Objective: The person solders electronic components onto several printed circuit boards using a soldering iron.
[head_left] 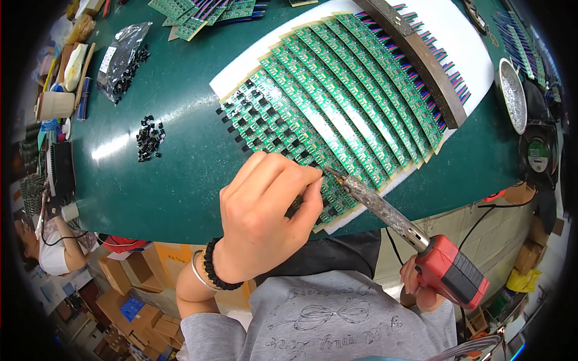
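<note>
My left hand [256, 210], a black beaded band and a bangle at its wrist, bends over the near edge of overlapping green circuit boards [343, 90]. Its thumb and forefinger are pinched together at the board, and what lies between them is hidden. Wrapped around the red handle of a soldering iron [388, 215] is my right hand [415, 286]. The iron's tip meets the board right beside my left fingertips. Small black components [277, 142] stand in rows along the nearest board. White foam [235, 73] lies beneath the boards.
A heavy metal bar [421, 66] lies across the boards' wired ends. Loose black components [149, 141] and a plastic bag [123, 60] sit left. More boards [211, 12] lie behind. A metal dish [512, 96] and a dark reel [537, 153] are right. Another person [57, 253] is far left.
</note>
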Tool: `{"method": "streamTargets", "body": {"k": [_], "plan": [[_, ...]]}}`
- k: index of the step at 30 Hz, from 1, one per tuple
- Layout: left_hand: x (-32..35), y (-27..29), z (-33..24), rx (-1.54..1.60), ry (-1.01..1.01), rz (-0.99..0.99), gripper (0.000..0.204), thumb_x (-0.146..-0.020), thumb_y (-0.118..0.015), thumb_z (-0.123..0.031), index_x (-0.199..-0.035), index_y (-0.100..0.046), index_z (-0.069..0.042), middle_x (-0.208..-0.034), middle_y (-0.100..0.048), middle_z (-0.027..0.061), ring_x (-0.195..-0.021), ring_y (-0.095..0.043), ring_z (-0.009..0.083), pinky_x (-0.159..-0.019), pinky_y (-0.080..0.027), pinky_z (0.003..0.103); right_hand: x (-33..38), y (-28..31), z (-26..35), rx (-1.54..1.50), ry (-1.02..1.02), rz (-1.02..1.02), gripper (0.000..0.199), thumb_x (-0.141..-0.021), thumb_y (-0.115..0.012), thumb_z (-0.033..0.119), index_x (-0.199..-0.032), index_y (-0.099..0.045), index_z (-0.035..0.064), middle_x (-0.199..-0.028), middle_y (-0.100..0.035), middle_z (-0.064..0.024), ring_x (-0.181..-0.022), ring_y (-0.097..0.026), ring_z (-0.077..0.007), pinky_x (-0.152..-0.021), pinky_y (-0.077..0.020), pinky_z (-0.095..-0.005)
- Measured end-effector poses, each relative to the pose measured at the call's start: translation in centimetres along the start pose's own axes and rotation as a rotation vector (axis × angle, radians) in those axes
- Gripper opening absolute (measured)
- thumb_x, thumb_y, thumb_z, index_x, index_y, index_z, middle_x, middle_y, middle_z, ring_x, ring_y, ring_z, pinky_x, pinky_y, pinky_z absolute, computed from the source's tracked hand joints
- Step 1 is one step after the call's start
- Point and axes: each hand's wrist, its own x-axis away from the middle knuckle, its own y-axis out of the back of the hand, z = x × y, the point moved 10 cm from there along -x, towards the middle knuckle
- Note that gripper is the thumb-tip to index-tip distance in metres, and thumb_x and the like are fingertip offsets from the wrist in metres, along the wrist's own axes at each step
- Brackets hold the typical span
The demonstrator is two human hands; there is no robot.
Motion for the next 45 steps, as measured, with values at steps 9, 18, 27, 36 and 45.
{"method": "streamTargets", "body": {"k": [9, 18, 27, 36, 45], "plan": [[-0.1, -0.2, 0.1, 0.021, 0.022, 0.018, 0.015, -0.072, -0.074, 0.006, -0.082, -0.070, -0.004, -0.070, -0.062, 0.0022, -0.061, -0.054, 0.0128, -0.046, -0.034, 0.026, -0.6, -1.2, 1.2, 0.035, -0.090, 0.303, 0.039, -0.069, -0.090, 0.021, -0.081, -0.058, 0.0016, -0.075, -0.064, -0.0040, -0.062, -0.056, -0.0107, -0.053, -0.0405, -0.0269], [-0.1, 0.0, -0.1, 0.002, 0.029, 0.013, 0.016, -0.069, -0.074, 0.006, -0.079, -0.067, -0.004, -0.071, -0.058, 0.0052, -0.062, -0.057, 0.0221, -0.053, -0.045, 0.033, -1.3, -1.7, 3.2, -0.025, 0.276, 0.152, 0.021, -0.051, -0.051, -0.008, -0.070, -0.056, -0.0007, -0.063, -0.056, -0.0051, -0.051, -0.052, -0.0131, -0.045, -0.0392, -0.0272], [-0.1, -0.2, -0.1, 0.008, 0.027, 0.021, 0.016, -0.068, -0.074, 0.006, -0.079, -0.067, -0.004, -0.071, -0.058, 0.0051, -0.062, -0.057, 0.0220, -0.053, -0.046, 0.033, -2.9, -3.1, 1.4, 0.026, -0.042, 0.304, 0.013, -0.051, -0.053, -0.003, -0.063, -0.055, 0.0025, -0.060, -0.055, -0.0007, -0.054, -0.050, -0.0081, -0.050, -0.0381, -0.0240], [-0.2, 0.2, -0.1, 0.005, 0.024, 0.014, 0.016, -0.069, -0.074, 0.005, -0.079, -0.067, -0.004, -0.070, -0.058, 0.0045, -0.062, -0.056, 0.0211, -0.052, -0.045, 0.032, -2.4, -2.4, 1.4, 0.072, 0.000, 0.294, 0.016, -0.054, -0.065, -0.001, -0.068, -0.058, 0.0040, -0.064, -0.059, -0.0010, -0.054, -0.051, -0.0080, -0.049, -0.0368, -0.0247], [0.0, -0.2, 0.0, -0.002, 0.025, 0.022, 0.015, -0.069, -0.074, 0.005, -0.079, -0.067, -0.004, -0.070, -0.058, 0.0044, -0.061, -0.056, 0.0212, -0.052, -0.045, 0.032, -2.8, -3.0, 1.1, 0.024, -0.053, 0.348, 0.016, -0.058, -0.069, 0.003, -0.072, -0.061, 0.0049, -0.064, -0.058, -0.0011, -0.054, -0.052, -0.0102, -0.049, -0.0379, -0.0257]]}}
